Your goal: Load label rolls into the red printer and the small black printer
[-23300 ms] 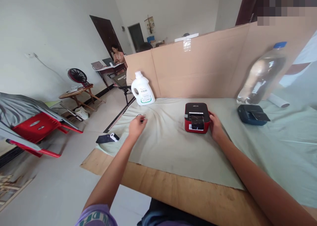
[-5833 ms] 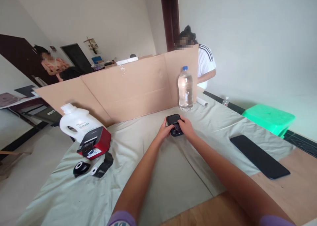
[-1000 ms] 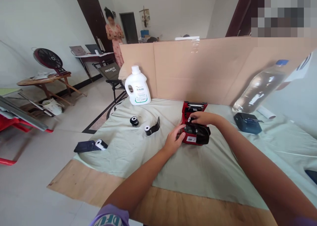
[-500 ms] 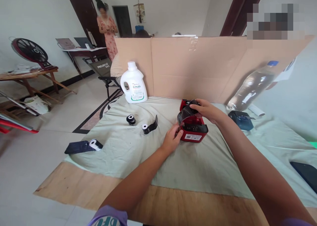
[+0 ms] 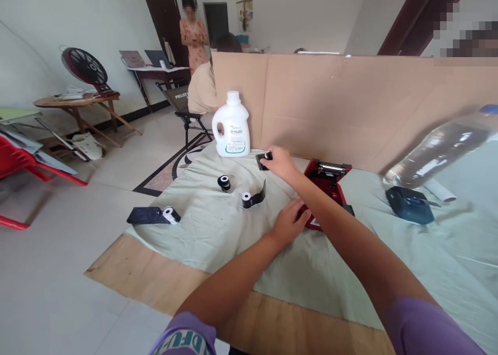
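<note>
My left hand point(image 5: 290, 221) grips the near left corner of a small red printer point(image 5: 337, 191), whose lid stands open at the back. My right forearm crosses in front of part of the printer. Left of the printer, close to the cardboard, my right hand point(image 5: 280, 163) pinches a black roll point(image 5: 263, 161) with a dark strip hanging off it. Nearer to me lie a black roll with a white core point(image 5: 224, 182) and a second roll point(image 5: 246, 200) with its black strip curling up. A third roll point(image 5: 170, 215) has a wide dark strip stretched out to its left.
A white detergent jug point(image 5: 232, 126) stands before the cardboard screen point(image 5: 311, 106). To the right are a leaning clear bottle point(image 5: 436, 150), a dark blue device point(image 5: 409, 204) and a white tube point(image 5: 439, 190). Beyond the table a person stands point(image 5: 194, 36) and another sits behind the cardboard.
My right hand has lifted the black roll out of the red printer and carried it left, towards the jug. My left hand stays on the printer. The view has swung left.
</note>
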### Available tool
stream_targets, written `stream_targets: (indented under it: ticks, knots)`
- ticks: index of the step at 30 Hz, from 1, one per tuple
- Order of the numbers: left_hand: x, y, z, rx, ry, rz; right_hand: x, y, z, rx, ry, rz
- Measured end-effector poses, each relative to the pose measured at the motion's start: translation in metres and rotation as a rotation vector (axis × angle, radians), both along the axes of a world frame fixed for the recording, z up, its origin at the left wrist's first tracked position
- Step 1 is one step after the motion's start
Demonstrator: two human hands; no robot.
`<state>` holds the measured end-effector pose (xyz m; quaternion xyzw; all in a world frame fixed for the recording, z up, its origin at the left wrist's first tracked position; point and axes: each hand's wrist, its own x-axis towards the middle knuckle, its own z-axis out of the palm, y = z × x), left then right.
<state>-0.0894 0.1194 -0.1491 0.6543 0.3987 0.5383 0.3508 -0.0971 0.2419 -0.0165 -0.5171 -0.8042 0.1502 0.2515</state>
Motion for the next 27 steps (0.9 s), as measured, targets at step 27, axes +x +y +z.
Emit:
stream_targets:
  ticks: [27]
  knots:
    - [-0.002, 0.006, 0.000, -0.012, 0.034, -0.046, -0.119, -0.047, -0.041, 0.075, 0.048, 0.329]
